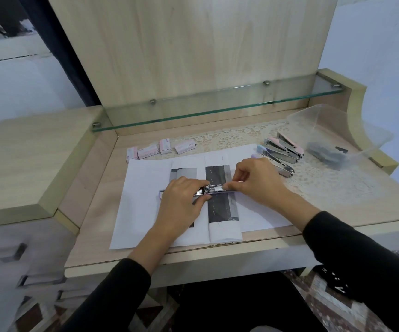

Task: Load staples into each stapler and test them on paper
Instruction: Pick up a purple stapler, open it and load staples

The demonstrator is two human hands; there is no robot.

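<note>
Open stapler [214, 189] lies flat on the paper [143, 200] at mid-bench [93, 212], metal channel upward, presumably so staples can drop in. Left hand [181, 200] grips its left half, pinning it steady. Right hand [256, 180] pinches the channel's right end; a staple strip there cannot be confirmed. Staple boxes [160, 149] sit behind the paper; other staplers [282, 152] are lined up to the right.

Both curled: left hand [181, 202], right hand [257, 180]

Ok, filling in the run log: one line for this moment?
left hand: holds opened stapler | right hand: pinches same stapler | resting on: paper
</note>
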